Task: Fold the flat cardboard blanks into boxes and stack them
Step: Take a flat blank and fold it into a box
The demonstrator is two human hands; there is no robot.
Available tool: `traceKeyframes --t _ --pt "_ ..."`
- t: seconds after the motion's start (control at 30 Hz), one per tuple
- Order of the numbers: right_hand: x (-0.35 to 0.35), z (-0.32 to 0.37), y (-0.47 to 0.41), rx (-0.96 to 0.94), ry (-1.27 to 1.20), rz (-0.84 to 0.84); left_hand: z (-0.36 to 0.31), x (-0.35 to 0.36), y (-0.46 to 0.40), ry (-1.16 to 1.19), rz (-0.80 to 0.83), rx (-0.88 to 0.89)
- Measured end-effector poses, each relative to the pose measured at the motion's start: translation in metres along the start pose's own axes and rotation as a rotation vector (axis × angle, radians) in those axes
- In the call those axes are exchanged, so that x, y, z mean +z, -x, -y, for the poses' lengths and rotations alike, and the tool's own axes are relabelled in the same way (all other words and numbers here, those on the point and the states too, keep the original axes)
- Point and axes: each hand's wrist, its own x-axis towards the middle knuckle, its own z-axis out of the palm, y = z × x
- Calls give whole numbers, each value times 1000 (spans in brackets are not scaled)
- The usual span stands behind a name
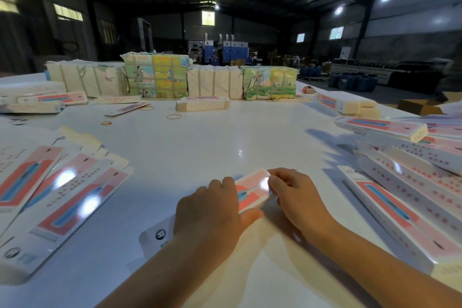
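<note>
We are gripping the glossy, long pink-and-white carton [252, 194] between left hand [212, 212] and right hand [295, 195], fingers curled on it.

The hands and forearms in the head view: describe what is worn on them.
Nothing is worn. The left hand and right hand are bare, with no gloves, rings or watch visible. Both forearms are bare to the frame's lower edge; no sleeve shows. Fingers carry no tape or markings.

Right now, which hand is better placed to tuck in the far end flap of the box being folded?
Likely the right hand: its fingertips already pinch the far end of the box. The left hand lies over the middle, steadying it.
</note>
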Motion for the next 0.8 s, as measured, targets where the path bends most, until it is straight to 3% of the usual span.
traceKeyframes --t 0.07,0.13,0.2,0.27,0.37,0.47,0.63,0.73,0.8 --pt "-4 2 -3 -66 46 -102 2 -2 -1 82 1 -24" --pt "-7 1 -6 10 -67 -143 3 -6 -1 158 -18 -39" --pt "-9 7 -7 217 -499 -23 2 -9 -1 195 -42 -31" --pt "-8 9 -7 417 -941 209 -1 -10 0 199 -46 -5" --pt "-9 10 -7 432 -1021 338 -4 -9 1 183 -53 35" --pt "-8 7 -9 197 -802 232 -4 -10 2 168 -71 84" --pt "-13 4 1 -288 -42 35 -4 -7 3 125 -119 82" --pt "-15 4 2 -349 328 50 -2 -2 3 65 -124 82" --pt "-14 4 3 -354 410 74 -1 0 4 51 -125 94"
